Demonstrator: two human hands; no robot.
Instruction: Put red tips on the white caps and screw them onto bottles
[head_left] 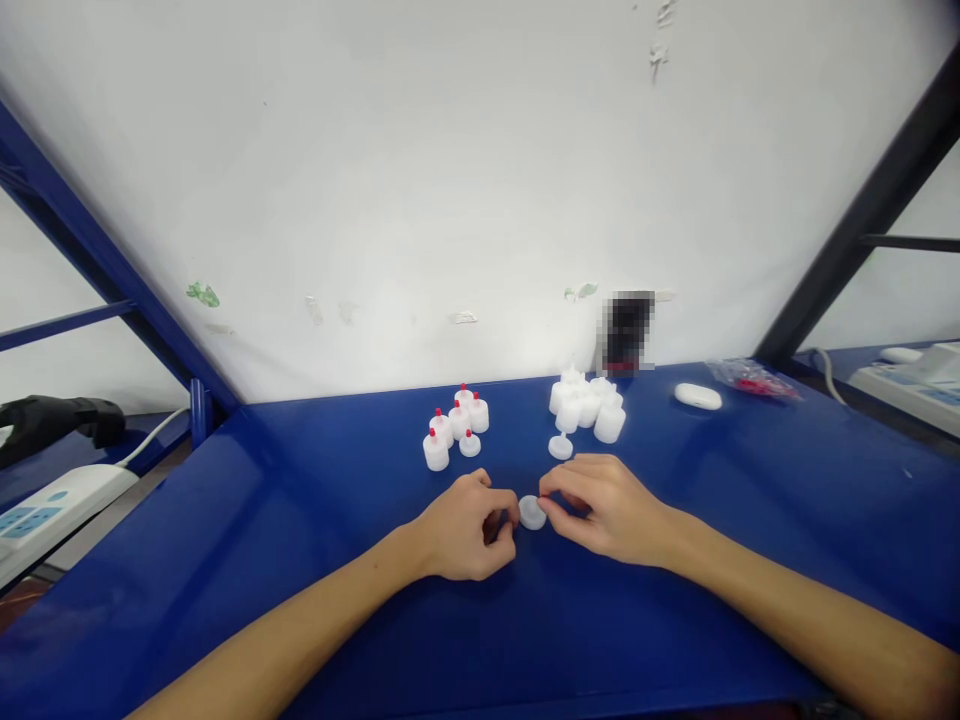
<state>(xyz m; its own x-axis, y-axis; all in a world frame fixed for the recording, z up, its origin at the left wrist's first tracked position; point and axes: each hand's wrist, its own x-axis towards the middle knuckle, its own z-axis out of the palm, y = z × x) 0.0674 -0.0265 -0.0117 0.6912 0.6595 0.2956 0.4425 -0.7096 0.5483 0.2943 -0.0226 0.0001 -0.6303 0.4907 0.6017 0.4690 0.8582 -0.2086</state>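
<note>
White disc (531,515) lies between right grip (606,506), pinched at its rim, hold unclear, and half-open left grip (466,530)

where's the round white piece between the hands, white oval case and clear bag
Round white piece (531,515), head view, middle of its face
White oval case (698,397), head view, middle of top
Clear bag (728,373), head view, film, left side

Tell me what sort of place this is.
Probably a small workshop or packing station: small white bottles with red tips stand grouped on a blue table, which sits against a scuffed wall, with a power strip off to the left.
</note>
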